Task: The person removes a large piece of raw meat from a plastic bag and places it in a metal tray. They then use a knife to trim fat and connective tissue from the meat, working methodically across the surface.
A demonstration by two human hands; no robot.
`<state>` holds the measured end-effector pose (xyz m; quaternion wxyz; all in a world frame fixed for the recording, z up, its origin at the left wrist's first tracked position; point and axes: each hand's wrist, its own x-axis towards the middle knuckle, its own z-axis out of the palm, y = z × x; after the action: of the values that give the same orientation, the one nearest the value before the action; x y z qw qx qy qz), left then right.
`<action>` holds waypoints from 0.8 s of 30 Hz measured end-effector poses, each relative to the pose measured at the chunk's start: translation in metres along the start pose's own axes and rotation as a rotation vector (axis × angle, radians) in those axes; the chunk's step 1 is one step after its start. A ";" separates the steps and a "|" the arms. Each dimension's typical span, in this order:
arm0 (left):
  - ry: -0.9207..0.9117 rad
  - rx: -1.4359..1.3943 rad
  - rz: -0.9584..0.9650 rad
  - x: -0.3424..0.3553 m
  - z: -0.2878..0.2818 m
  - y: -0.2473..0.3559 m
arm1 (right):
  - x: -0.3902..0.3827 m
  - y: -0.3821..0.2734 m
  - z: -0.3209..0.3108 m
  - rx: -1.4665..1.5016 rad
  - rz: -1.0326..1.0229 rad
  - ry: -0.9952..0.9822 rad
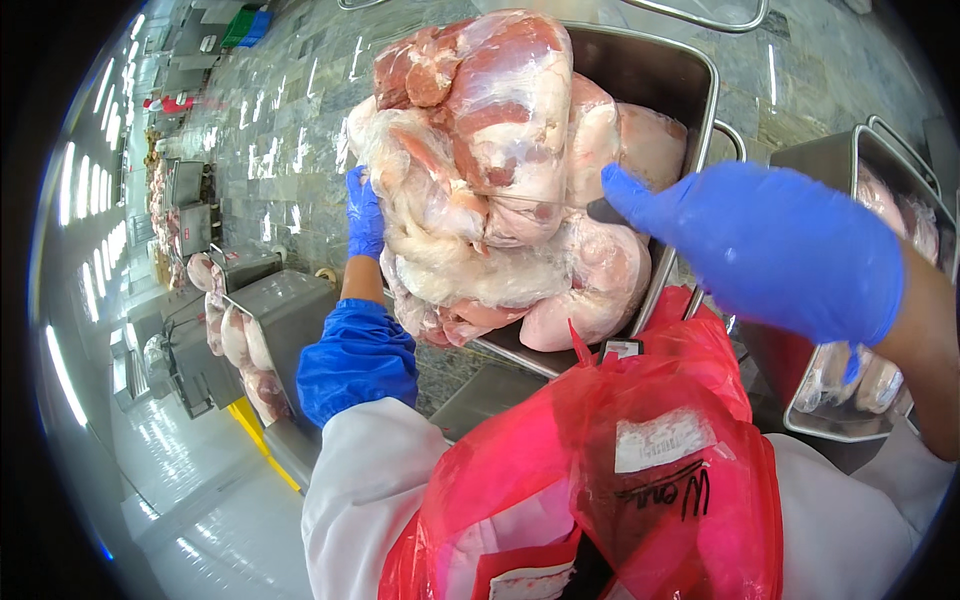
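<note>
A large raw cut of pork [510,100], red on top with white fat along its lower side, lies on a heap of pale, skin-on pork pieces [595,290] in a steel tub. My left hand [365,215], in a blue glove, grips the left edge of the pork; its fingertips are partly hidden behind the fat. In my blue-gloved right hand [790,250] is a knife [604,211]. Its dark handle shows by the thumb, and the thin blade, seen edge-on, points left across the meat. The right fingers are mostly hidden behind the back of the hand.
The steel tub's rim [712,100] runs along the right of the heap. A second steel tub [815,400] holding wrapped-looking meat stands at right. Leftward, more meat hangs over a steel cart [290,310] on the wet tiled floor [300,120]. My red plastic apron [480,450] fills the near middle.
</note>
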<state>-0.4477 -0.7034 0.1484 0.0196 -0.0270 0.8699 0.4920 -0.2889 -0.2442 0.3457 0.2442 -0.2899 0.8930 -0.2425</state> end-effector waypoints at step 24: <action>0.038 0.009 0.041 0.009 -0.015 -0.032 | 0.017 0.039 0.207 -0.354 0.169 0.555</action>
<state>-0.4544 -0.7335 0.1282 -0.0070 -0.0186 0.8727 0.4879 -0.1975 -0.2880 0.1609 -0.0429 -0.1758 0.9746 -0.1321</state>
